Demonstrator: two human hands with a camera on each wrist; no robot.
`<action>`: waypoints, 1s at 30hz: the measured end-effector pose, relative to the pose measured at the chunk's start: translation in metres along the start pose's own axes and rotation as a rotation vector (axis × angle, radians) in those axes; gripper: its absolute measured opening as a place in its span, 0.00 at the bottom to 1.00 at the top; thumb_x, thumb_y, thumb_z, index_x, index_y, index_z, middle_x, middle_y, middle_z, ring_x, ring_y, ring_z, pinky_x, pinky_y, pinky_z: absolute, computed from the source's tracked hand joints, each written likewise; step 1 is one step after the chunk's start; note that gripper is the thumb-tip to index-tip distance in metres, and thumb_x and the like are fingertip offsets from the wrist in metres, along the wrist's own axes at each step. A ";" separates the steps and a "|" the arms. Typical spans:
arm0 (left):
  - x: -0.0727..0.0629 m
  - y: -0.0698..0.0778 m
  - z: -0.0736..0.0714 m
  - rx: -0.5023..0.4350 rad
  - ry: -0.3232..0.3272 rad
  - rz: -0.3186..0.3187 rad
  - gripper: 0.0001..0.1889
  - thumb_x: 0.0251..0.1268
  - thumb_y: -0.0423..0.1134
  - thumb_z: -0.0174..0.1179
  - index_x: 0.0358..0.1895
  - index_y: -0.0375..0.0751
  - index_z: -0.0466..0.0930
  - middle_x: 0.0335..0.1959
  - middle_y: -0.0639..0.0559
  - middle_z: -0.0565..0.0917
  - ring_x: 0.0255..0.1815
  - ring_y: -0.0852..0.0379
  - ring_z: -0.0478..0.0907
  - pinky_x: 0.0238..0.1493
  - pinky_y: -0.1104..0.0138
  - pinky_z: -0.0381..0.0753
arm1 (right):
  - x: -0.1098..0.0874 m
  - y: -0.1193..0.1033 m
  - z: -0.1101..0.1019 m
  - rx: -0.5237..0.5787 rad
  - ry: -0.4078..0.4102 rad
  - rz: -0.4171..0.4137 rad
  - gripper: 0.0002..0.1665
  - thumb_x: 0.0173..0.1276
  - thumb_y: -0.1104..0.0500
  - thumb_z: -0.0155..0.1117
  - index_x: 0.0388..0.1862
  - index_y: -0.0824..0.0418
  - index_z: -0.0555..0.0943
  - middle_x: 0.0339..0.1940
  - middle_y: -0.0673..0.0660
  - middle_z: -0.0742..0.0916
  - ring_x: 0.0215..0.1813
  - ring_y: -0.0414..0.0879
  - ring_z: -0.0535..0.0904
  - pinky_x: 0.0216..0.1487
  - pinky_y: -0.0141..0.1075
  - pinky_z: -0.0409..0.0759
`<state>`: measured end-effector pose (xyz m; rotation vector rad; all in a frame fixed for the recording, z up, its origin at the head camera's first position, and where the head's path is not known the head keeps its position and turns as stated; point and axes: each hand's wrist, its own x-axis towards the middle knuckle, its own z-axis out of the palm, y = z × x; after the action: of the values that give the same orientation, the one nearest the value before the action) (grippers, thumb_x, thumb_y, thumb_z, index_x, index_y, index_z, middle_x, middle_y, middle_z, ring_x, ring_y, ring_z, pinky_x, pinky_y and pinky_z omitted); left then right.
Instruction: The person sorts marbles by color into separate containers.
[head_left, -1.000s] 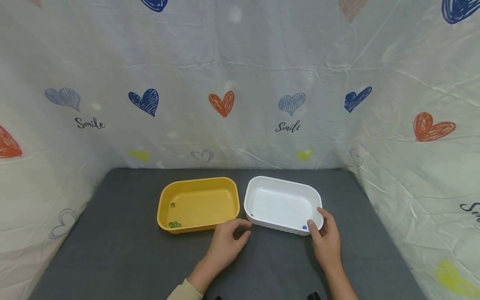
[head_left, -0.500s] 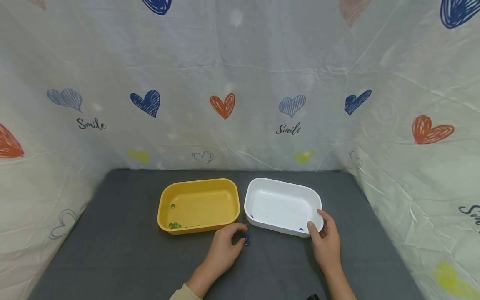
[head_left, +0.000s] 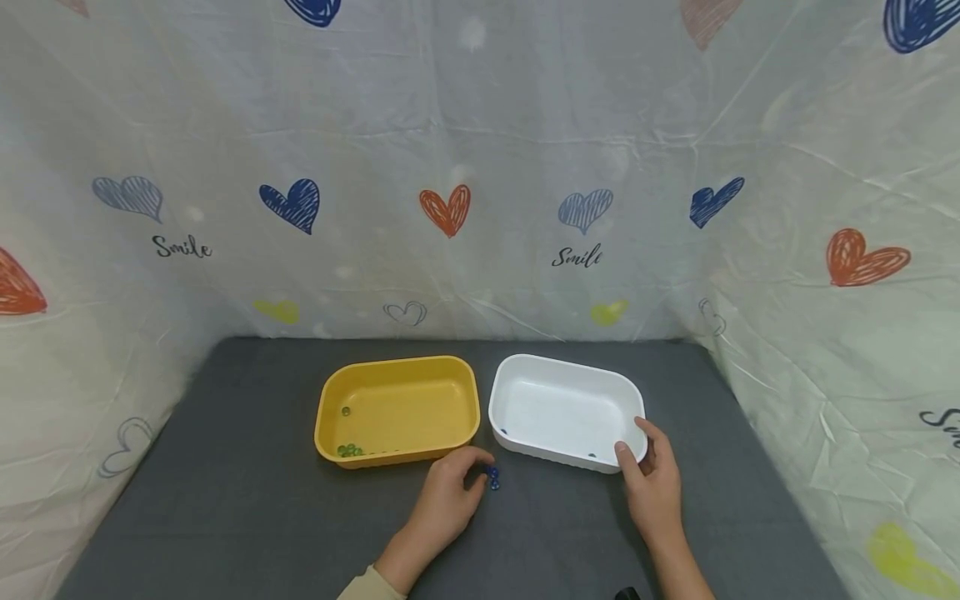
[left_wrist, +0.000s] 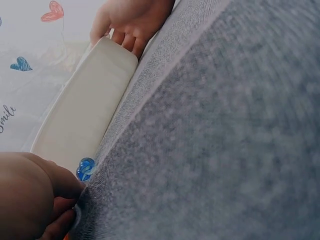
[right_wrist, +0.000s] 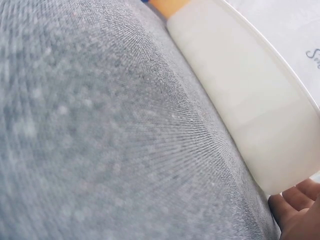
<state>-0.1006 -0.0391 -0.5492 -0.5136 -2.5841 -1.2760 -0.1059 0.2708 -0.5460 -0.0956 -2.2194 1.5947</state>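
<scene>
On the dark cloth in front of the gap between the two trays, a few blue marbles (head_left: 493, 477) sit close together. My left hand (head_left: 442, 496) is right beside them, its thumb and index finger curved with a gap between, fingertips at the marbles' left side. In the left wrist view, blue glass marbles (left_wrist: 86, 168) show just past the fingertips. My right hand (head_left: 654, 483) grips the near right corner of a white tray (head_left: 566, 362), thumb at the near rim and fingers round the outer side. Inside that tray lie small blue marbles (head_left: 592, 455), partly hidden by its near wall.
Left of the white tray stands a yellow tray (head_left: 397, 362) holding several green marbles (head_left: 349, 451), mostly in its near left corner. Both trays stand on a dark grey cloth (head_left: 247, 500). A pale curtain (head_left: 510, 108) printed with hearts hangs around the table.
My left hand has shifted slightly left, exposing the blue marbles beside its fingertips. A blue marble inside the white tray has rolled left along the near wall. The right hand keeps its grip.
</scene>
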 end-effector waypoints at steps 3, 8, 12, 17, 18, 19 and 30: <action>0.000 0.000 0.001 0.013 -0.002 0.013 0.16 0.63 0.19 0.74 0.49 0.40 0.89 0.48 0.53 0.91 0.54 0.53 0.88 0.56 0.55 0.89 | 0.000 -0.001 0.000 0.026 -0.001 -0.001 0.33 0.80 0.68 0.67 0.79 0.70 0.69 0.83 0.72 0.70 0.79 0.66 0.71 0.61 0.14 0.71; 0.000 -0.001 0.002 0.027 -0.002 0.037 0.15 0.64 0.19 0.73 0.48 0.41 0.89 0.48 0.53 0.90 0.53 0.54 0.88 0.55 0.57 0.89 | -0.001 -0.003 -0.001 0.036 -0.003 0.001 0.32 0.80 0.68 0.67 0.78 0.71 0.69 0.83 0.71 0.70 0.79 0.65 0.70 0.61 0.14 0.71; -0.001 -0.002 0.002 0.029 0.002 0.051 0.15 0.64 0.19 0.73 0.47 0.42 0.89 0.47 0.54 0.90 0.51 0.55 0.88 0.54 0.58 0.89 | -0.001 -0.003 -0.001 0.027 -0.007 0.000 0.32 0.80 0.68 0.67 0.78 0.71 0.69 0.83 0.71 0.69 0.81 0.65 0.69 0.61 0.14 0.71; -0.002 -0.003 0.003 0.032 0.004 0.060 0.15 0.65 0.19 0.73 0.47 0.42 0.89 0.47 0.54 0.89 0.51 0.56 0.87 0.53 0.59 0.88 | -0.001 -0.004 -0.001 0.020 -0.002 0.018 0.32 0.80 0.67 0.68 0.78 0.70 0.69 0.82 0.71 0.70 0.79 0.65 0.70 0.60 0.14 0.71; -0.002 -0.003 0.003 0.032 0.005 0.063 0.15 0.65 0.20 0.73 0.47 0.42 0.89 0.47 0.54 0.89 0.51 0.56 0.87 0.53 0.59 0.88 | -0.001 -0.004 -0.002 0.017 -0.001 0.021 0.32 0.80 0.67 0.68 0.78 0.70 0.70 0.82 0.71 0.70 0.79 0.64 0.70 0.60 0.14 0.70; -0.002 -0.003 0.003 0.032 0.007 0.064 0.15 0.65 0.20 0.73 0.47 0.42 0.89 0.47 0.54 0.89 0.51 0.56 0.87 0.53 0.59 0.88 | -0.001 -0.005 -0.001 0.015 -0.002 0.025 0.32 0.80 0.67 0.68 0.79 0.70 0.69 0.82 0.71 0.70 0.79 0.65 0.70 0.60 0.13 0.70; -0.003 0.003 0.003 -0.002 0.033 0.038 0.15 0.63 0.20 0.74 0.46 0.42 0.89 0.46 0.56 0.89 0.51 0.56 0.87 0.54 0.58 0.89 | 0.000 -0.004 -0.001 0.002 -0.004 0.029 0.33 0.80 0.66 0.68 0.79 0.69 0.70 0.82 0.71 0.70 0.80 0.64 0.70 0.60 0.13 0.70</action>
<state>-0.0963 -0.0355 -0.5496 -0.5351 -2.5343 -1.2650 -0.1044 0.2706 -0.5420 -0.1250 -2.2293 1.6138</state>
